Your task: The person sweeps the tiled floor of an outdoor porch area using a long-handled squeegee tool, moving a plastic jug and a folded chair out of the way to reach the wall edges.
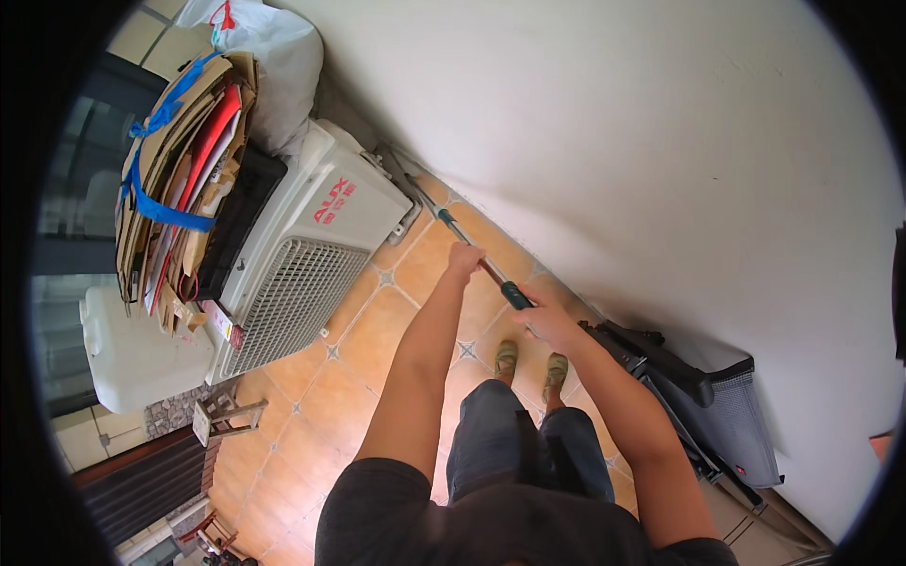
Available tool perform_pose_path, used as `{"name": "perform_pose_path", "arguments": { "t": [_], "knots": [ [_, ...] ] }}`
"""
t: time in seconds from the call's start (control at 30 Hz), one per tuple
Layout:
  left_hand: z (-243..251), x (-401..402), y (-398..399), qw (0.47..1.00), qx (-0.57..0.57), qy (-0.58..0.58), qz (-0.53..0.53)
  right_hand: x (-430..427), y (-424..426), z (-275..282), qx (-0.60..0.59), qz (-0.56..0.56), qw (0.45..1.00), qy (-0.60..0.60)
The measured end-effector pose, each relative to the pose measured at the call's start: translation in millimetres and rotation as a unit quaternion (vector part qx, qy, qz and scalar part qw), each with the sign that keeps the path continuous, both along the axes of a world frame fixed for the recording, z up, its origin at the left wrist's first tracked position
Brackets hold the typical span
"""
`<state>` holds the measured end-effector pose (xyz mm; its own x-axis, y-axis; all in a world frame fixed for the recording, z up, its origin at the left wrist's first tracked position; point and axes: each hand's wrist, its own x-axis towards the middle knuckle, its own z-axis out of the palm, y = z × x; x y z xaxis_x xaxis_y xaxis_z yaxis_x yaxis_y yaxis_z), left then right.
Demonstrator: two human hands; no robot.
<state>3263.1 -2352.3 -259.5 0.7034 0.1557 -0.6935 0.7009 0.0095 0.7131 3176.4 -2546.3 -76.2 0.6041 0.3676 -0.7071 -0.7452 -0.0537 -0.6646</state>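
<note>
A long metal pole [468, 243] with dark green grips slants across the tiled floor [368, 417] before me. My left hand [466, 259] is wrapped around its bare metal shaft, about midway along. Lower down, my right hand [548, 322] holds the dark green handle at the near end. The far end of the pole reaches into the narrow gap between the white wall [601, 141] and an AUX air conditioner outdoor unit [304, 283]. Whatever is at its tip is hidden in the shadowed corner.
Cardboard bundled with blue tape [177, 163] and a white plastic bag [283, 71] rest atop the unit. A white plastic jerrycan [134, 354] stands beside it. A small wooden stool [230, 417] is at left. A folded grey mesh item [736, 417] leans against the wall at right.
</note>
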Motion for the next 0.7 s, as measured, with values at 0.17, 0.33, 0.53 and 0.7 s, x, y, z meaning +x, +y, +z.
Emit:
{"name": "perform_pose_path", "arguments": {
  "t": [0.17,0.33,0.53,0.7],
  "knots": [
    [18.7,-44.1,-54.0,0.958,0.111,0.005,-0.263,-51.8,-53.2,36.4,0.04,-0.064,0.989,0.126],
    [48.6,-138.3,-128.8,0.978,0.01,0.023,-0.206,-117.6,-103.6,110.6,0.0,-0.121,0.969,0.216],
    [132.9,-214.3,-152.0,0.944,-0.314,0.095,0.036,-169.3,-118.2,174.2,-0.016,-0.12,0.966,0.227],
    [123.7,-213.8,-134.2,0.967,-0.233,0.08,0.057,-166.2,-100.2,159.7,-0.067,-0.007,0.988,0.142]
  ]
}}
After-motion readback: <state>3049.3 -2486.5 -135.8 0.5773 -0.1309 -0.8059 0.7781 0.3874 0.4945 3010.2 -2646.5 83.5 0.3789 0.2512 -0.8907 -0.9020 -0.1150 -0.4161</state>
